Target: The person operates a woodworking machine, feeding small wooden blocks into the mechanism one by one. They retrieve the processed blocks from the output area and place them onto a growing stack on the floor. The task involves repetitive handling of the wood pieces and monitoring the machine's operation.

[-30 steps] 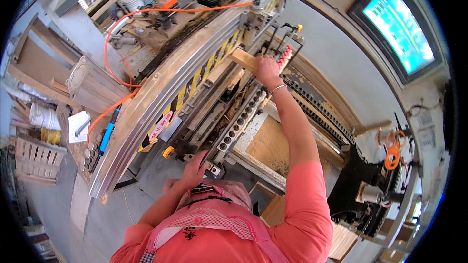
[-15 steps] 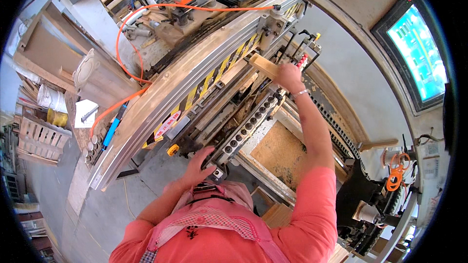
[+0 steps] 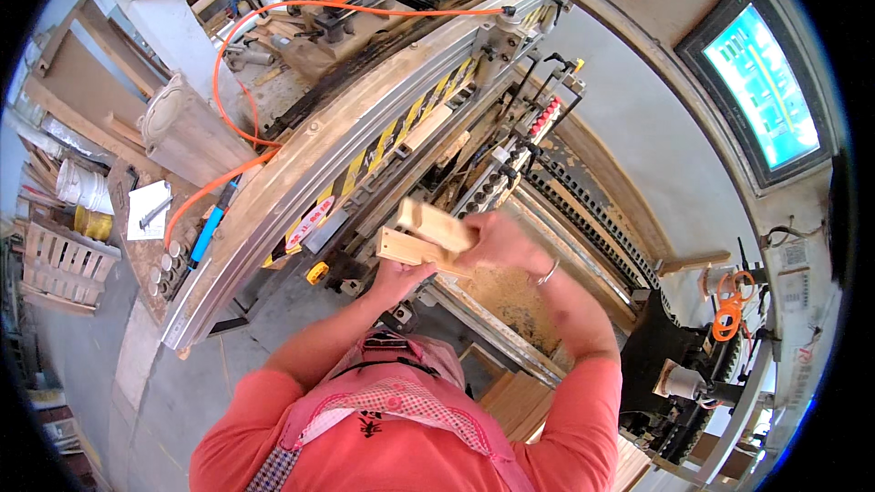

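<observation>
No longer stretched out over the machine, the right hand is now back beside the left hand, so two pieces are handled together. The right hand, blurred, curls around the near end of a pale, rectangular upper wooden block; the left hand grips a pale, rectangular lower wooden block, just beyond its thumb.

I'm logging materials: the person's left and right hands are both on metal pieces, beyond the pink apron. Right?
Not metal: the head view shows pale wooden pieces. The left hand and right hand are indeed both on them, beyond the pink apron.
</observation>
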`<state>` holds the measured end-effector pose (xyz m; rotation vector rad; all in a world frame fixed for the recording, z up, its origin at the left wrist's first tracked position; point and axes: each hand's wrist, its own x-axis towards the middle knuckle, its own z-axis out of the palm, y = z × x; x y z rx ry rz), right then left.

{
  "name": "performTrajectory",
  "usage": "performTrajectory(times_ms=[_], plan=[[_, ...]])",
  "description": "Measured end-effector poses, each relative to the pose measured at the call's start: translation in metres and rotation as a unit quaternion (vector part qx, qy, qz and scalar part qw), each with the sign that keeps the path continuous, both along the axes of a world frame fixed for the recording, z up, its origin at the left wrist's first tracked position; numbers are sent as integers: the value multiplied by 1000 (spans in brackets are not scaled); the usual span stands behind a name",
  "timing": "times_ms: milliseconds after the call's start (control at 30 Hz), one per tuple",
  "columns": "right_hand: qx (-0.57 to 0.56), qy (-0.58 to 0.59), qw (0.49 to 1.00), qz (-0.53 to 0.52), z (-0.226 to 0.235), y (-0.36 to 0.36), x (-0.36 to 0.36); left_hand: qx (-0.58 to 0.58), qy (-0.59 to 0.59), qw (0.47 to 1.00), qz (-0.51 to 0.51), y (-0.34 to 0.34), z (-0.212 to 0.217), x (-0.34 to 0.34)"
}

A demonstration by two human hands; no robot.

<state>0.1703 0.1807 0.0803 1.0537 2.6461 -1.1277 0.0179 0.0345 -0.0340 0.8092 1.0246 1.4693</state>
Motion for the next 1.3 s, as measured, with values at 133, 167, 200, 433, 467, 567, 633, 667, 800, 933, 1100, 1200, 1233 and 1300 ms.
performTrajectory(times_ms=[133, 167, 200, 433, 467, 567, 633, 667, 800, 933, 1100, 1200, 1233, 1300], plan=[[167, -146, 972, -78, -6, 79, -12, 4, 135, 990, 30, -20, -17, -16], [220, -147, 961, -83, -20, 107, -7, -1, 150, 988, 33, -27, -14, -14], [223, -153, 955, -123, -22, 127, -11, -9, 167, 985, 39, -31, -7, -15], [276, -191, 928, -163, -72, 213, -46, -48, 234, 971, 9, -37, -6, -15], [277, -192, 927, -166, -79, 215, -49, -56, 234, 971, 3, -36, -7, -15], [270, -199, 927, -165, -80, 206, -62, -67, 181, 981, 0, -36, -7, -15], [272, -200, 932, -130, -84, 209, -54, -60, 189, 980, 5, -34, -4, -14], [273, -201, 934, -112, -85, 210, -51, -57, 193, 980, 7, -33, -3, -13], [269, -204, 935, -107, -79, 205, -52, -59, 190, 980, 12, -33, -7, -13], [277, -204, 934, -97, -77, 204, -59, -63, 191, 980, -2, -33, -6, -14], [272, -152, 940, -138, -78, 201, -52, -50, 185, 981, -21, -32, -10, -18], [300, -150, 930, -150, -77, 196, -43, -51, 164, 984, -40, -31, -12, -20], [303, -148, 930, -150, -79, 195, -40, -44, 169, 984, -39, -30, -16, -20], [326, -145, 925, -130, -83, 197, -35, 1, 179, 984, -19, -27, -23, -18]])
